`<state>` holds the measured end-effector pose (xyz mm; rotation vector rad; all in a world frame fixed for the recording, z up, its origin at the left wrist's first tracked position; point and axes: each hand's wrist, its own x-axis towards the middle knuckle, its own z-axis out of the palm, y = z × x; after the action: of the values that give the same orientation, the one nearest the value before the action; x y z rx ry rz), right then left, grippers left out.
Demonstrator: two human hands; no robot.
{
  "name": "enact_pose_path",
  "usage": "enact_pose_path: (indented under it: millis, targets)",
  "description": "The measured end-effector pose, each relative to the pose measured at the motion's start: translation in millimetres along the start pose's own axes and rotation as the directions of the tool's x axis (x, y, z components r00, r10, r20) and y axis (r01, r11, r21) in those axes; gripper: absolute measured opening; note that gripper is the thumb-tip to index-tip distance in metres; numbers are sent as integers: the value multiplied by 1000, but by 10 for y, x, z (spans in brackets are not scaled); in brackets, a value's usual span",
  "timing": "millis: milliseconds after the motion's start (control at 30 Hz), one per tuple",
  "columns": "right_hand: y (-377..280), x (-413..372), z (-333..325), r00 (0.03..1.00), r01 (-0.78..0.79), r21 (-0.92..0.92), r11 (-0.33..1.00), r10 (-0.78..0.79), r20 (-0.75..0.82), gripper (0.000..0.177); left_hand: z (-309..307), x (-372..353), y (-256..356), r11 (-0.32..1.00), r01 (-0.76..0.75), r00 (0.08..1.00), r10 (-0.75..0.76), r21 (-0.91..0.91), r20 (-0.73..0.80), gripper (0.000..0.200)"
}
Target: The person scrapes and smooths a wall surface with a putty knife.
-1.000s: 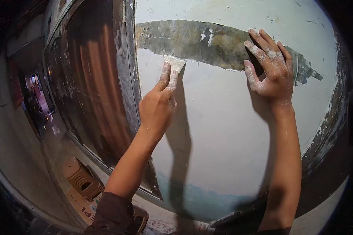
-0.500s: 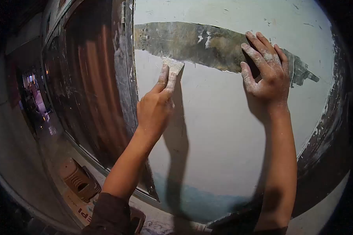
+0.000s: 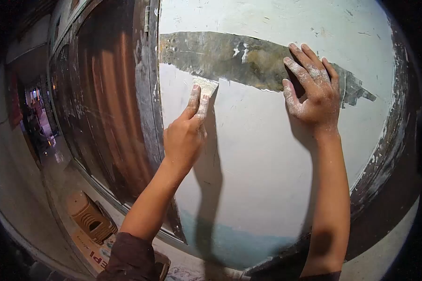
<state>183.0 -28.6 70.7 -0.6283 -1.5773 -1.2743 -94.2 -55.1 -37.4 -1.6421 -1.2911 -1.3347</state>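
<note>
A pale scraper blade [image 3: 205, 86] is gripped in my left hand [image 3: 185, 136], two fingers pressed along it. Its edge lies against the white panel [image 3: 253, 178], at the lower border of a bare grey-brown strip [image 3: 220, 54] where the coating is gone. White powder coats the fingers of both hands. My right hand [image 3: 316, 96] rests on the panel at the right part of the strip, fingers spread, with no tool visible in it.
To the left of the panel is a dark wooden door frame [image 3: 149, 84] with a brown door [image 3: 110, 107]. Brown plastic stools [image 3: 91, 220] and a printed carton [image 3: 86, 250] are on the floor at lower left. A lit passage lies at far left.
The view has shifted slightly, so the strip and blade appear a little lower. Both hands keep nearly the same places on the panel, and the scraper stays in my left hand.
</note>
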Motion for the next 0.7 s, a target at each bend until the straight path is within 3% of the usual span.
enact_pose_path:
  millis: [167,233,300,400,433,533,633,700]
  targets:
    - [0,-28,8,1000,-3,-16,1000,3,10,39,-37,31,20,999,40,993,-44,32,106,55]
    - [-12,5,-7,1000,-16,-18,1000,16,9,39,52,-7,3,999,-41,997,43,33,-59,50]
    - [2,9,9,1000,-13,-8,1000,13,-7,37,46,49,-4,998,-57,994,59,19,-88,38]
    - [-1,3,2,1000,-14,0,1000,14,-4,37,-14,125,41,1000,-20,1000,20,-1,13,19]
    - [-23,6,-31,1000,-26,1,1000,26,9,37,-85,118,135,997,74,993,-75,8,86,31]
    - [10,-6,10,1000,-19,0,1000,19,-11,36,18,13,105,1000,14,999,-15,-3,-38,32]
    - [1,-10,8,1000,-13,-5,1000,13,-7,35,-2,70,29,998,-22,999,19,57,50,49]
    - [21,-7,-9,1000,-16,18,1000,16,-5,35,-21,35,50,1000,-27,999,27,-2,28,49]
